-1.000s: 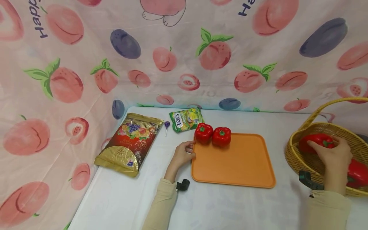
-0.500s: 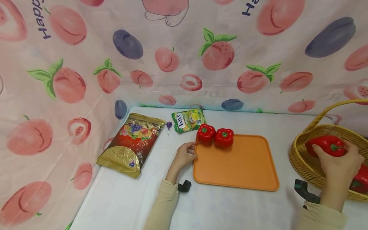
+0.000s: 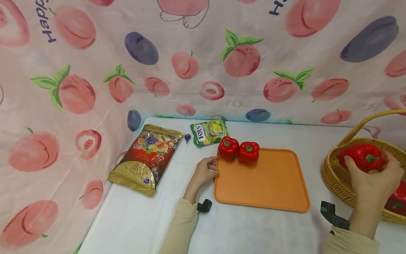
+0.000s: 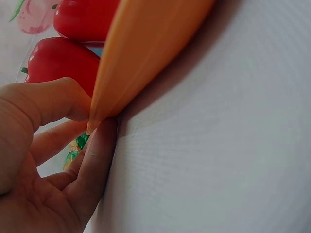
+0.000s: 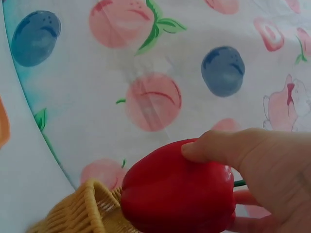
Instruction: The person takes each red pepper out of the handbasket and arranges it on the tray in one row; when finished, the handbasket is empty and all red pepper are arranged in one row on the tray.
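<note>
My right hand [image 3: 375, 180] grips a red bell pepper [image 3: 360, 155] at the basket's mouth. In the right wrist view the thumb lies on the side of this bell pepper [image 5: 170, 189], and the fingers reach round its stem end. The wicker basket [image 3: 336, 180] stands at the right, with another red pepper [image 3: 398, 197] in it. My left hand [image 3: 203, 173] pinches the left rim of an orange tray [image 3: 263, 183]; the left wrist view has the thumb on the rim and a finger under it. Two red bell peppers [image 3: 228, 148] sit side by side at the tray's far left corner.
A large gold and red candy bag [image 3: 146, 158] lies at the left. Beside it are a purple lollipop [image 3: 187, 138] and a green FOX'S packet [image 3: 207, 132] behind the tray. A fruit-print cloth [image 3: 196, 63] hangs behind and left of the white table [image 3: 253, 229]. The basket's handle [image 3: 358, 125] arches overhead.
My right hand has raised the bell pepper from inside the basket, and its stem end has turned towards me. The left hand keeps its hold on the tray. The head view has shifted slightly.
</note>
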Action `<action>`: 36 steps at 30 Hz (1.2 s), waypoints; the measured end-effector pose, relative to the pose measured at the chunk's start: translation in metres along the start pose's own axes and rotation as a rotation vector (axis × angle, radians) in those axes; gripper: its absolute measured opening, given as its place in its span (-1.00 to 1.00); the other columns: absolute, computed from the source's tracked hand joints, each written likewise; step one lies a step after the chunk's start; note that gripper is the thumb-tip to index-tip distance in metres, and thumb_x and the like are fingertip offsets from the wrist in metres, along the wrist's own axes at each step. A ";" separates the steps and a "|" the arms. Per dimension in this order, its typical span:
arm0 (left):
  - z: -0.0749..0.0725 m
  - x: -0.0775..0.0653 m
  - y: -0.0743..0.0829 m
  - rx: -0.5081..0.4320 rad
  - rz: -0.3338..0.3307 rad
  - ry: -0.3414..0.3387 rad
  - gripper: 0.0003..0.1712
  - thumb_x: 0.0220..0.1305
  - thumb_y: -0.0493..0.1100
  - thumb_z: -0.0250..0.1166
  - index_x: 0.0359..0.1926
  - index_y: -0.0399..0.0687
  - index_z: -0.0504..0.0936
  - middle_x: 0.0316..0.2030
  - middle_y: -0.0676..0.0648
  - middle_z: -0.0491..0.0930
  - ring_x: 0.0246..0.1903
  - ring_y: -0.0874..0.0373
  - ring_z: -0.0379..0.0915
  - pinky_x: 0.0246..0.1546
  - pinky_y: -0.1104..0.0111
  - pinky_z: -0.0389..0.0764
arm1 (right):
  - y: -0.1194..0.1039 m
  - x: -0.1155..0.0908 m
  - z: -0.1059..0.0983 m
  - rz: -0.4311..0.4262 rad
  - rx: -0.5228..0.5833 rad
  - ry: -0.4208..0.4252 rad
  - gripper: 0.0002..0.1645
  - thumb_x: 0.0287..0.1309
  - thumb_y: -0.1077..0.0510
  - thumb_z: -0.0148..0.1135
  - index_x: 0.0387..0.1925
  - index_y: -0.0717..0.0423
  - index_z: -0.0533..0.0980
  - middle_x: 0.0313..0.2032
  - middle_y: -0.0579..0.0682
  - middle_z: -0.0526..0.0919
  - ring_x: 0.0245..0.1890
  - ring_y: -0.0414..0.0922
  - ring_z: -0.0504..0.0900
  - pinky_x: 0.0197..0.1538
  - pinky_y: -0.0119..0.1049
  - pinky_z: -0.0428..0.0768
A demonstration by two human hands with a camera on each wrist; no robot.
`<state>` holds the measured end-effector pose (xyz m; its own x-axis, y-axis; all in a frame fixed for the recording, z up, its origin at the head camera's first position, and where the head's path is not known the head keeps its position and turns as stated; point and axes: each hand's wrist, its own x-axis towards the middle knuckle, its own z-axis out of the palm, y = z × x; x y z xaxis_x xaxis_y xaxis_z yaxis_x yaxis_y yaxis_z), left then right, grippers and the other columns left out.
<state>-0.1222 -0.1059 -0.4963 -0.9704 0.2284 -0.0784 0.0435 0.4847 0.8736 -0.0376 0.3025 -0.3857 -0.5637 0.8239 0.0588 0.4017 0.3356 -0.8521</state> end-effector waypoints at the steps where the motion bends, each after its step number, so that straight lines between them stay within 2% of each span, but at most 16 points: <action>1: 0.000 0.000 0.000 0.000 0.002 0.000 -0.40 0.01 -0.42 0.35 0.17 -0.20 0.59 -0.20 -0.08 0.54 -0.27 0.14 0.54 -0.25 0.42 0.63 | -0.001 -0.001 0.002 -0.023 0.010 0.010 -0.10 0.11 -0.09 0.35 0.44 -0.24 0.17 0.41 -0.08 0.17 0.43 -0.15 0.08 0.45 -0.29 0.04; 5: -0.001 -0.001 0.000 -0.005 0.005 -0.003 -0.40 0.01 -0.41 0.35 0.17 -0.21 0.59 -0.19 -0.09 0.54 -0.27 0.13 0.54 -0.24 0.40 0.63 | -0.003 -0.005 0.010 -0.147 0.027 0.028 -0.12 0.06 -0.07 0.40 0.40 -0.19 0.27 0.35 -0.04 0.27 0.37 -0.14 0.18 0.41 -0.31 0.11; 8: 0.000 -0.002 0.001 -0.007 0.001 -0.009 -0.40 0.03 -0.41 0.35 0.18 -0.20 0.58 -0.19 -0.09 0.54 -0.26 0.14 0.54 -0.24 0.41 0.63 | -0.004 -0.008 0.014 -0.177 0.024 -0.004 -0.12 0.07 -0.06 0.39 0.42 -0.17 0.27 0.36 0.01 0.26 0.37 -0.15 0.19 0.40 -0.31 0.18; 11: 0.001 -0.002 0.001 -0.011 0.000 -0.010 -0.40 0.03 -0.41 0.35 0.18 -0.19 0.58 -0.18 -0.09 0.54 -0.25 0.13 0.54 -0.24 0.41 0.63 | -0.005 -0.010 0.017 -0.187 0.048 -0.030 -0.12 0.05 -0.04 0.43 0.41 -0.18 0.29 0.33 -0.02 0.28 0.27 -0.25 0.26 0.31 -0.37 0.34; 14: 0.001 -0.002 0.001 -0.016 -0.001 -0.008 -0.41 0.04 -0.41 0.34 0.18 -0.20 0.58 -0.17 -0.10 0.54 -0.25 0.12 0.55 -0.23 0.40 0.63 | -0.007 -0.012 0.022 -0.193 0.068 -0.059 -0.11 0.01 -0.01 0.45 0.40 -0.18 0.31 0.31 -0.03 0.30 0.23 -0.30 0.25 0.26 -0.45 0.35; 17: 0.000 -0.001 0.001 -0.019 0.002 -0.005 -0.41 0.03 -0.41 0.34 0.18 -0.21 0.58 -0.18 -0.11 0.54 -0.25 0.12 0.55 -0.24 0.40 0.63 | -0.011 -0.015 0.028 -0.177 0.036 -0.118 -0.08 0.04 -0.03 0.43 0.43 -0.20 0.27 0.35 -0.01 0.26 0.31 -0.21 0.21 0.31 -0.33 0.33; 20: 0.000 -0.002 0.001 -0.020 0.013 -0.003 -0.40 0.02 -0.42 0.34 0.17 -0.22 0.58 -0.18 -0.13 0.55 -0.25 0.10 0.56 -0.24 0.40 0.64 | -0.014 -0.018 0.036 -0.171 0.006 -0.192 -0.06 0.09 -0.03 0.40 0.47 -0.18 0.20 0.40 -0.01 0.18 0.41 -0.10 0.12 0.36 -0.09 0.33; 21: 0.000 -0.002 0.001 -0.020 0.013 -0.002 -0.40 0.02 -0.42 0.34 0.17 -0.22 0.58 -0.18 -0.13 0.55 -0.25 0.10 0.56 -0.24 0.40 0.64 | -0.015 -0.019 0.040 -0.181 -0.006 -0.210 -0.06 0.09 -0.03 0.40 0.47 -0.17 0.19 0.40 -0.01 0.17 0.40 -0.09 0.14 0.35 -0.09 0.34; 23: 0.000 -0.002 0.001 -0.015 0.015 -0.002 -0.40 0.02 -0.42 0.34 0.17 -0.23 0.58 -0.18 -0.13 0.55 -0.26 0.10 0.56 -0.23 0.40 0.64 | -0.015 -0.022 0.047 -0.227 0.003 -0.232 -0.05 0.08 -0.01 0.42 0.47 -0.11 0.21 0.37 0.03 0.19 0.35 -0.07 0.19 0.30 -0.14 0.41; 27: 0.000 -0.002 0.000 -0.005 0.010 -0.003 -0.40 0.03 -0.42 0.35 0.18 -0.21 0.58 -0.19 -0.10 0.54 -0.26 0.13 0.56 -0.24 0.42 0.63 | -0.017 -0.031 0.060 -0.328 0.017 -0.284 -0.04 0.04 0.05 0.45 0.45 0.00 0.23 0.32 0.10 0.24 0.26 -0.03 0.28 0.14 -0.42 0.46; 29: 0.000 -0.001 0.000 -0.003 0.006 -0.003 -0.40 0.03 -0.42 0.35 0.18 -0.20 0.58 -0.19 -0.09 0.54 -0.26 0.14 0.55 -0.24 0.42 0.63 | -0.017 -0.035 0.066 -0.362 0.020 -0.318 -0.04 0.04 0.08 0.46 0.44 0.04 0.23 0.32 0.12 0.24 0.27 -0.01 0.29 0.13 -0.43 0.47; 36: 0.001 -0.002 0.001 -0.002 0.011 -0.003 -0.40 0.02 -0.42 0.35 0.18 -0.21 0.58 -0.20 -0.10 0.54 -0.27 0.13 0.55 -0.24 0.41 0.63 | -0.016 -0.043 0.088 -0.445 -0.022 -0.429 -0.05 0.05 0.13 0.46 0.43 0.12 0.23 0.32 0.22 0.21 0.31 0.07 0.22 0.15 -0.07 0.54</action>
<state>-0.1205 -0.1054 -0.4960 -0.9693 0.2359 -0.0700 0.0537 0.4807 0.8752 -0.0833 0.2221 -0.4203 -0.9189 0.3473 0.1872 0.0740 0.6179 -0.7828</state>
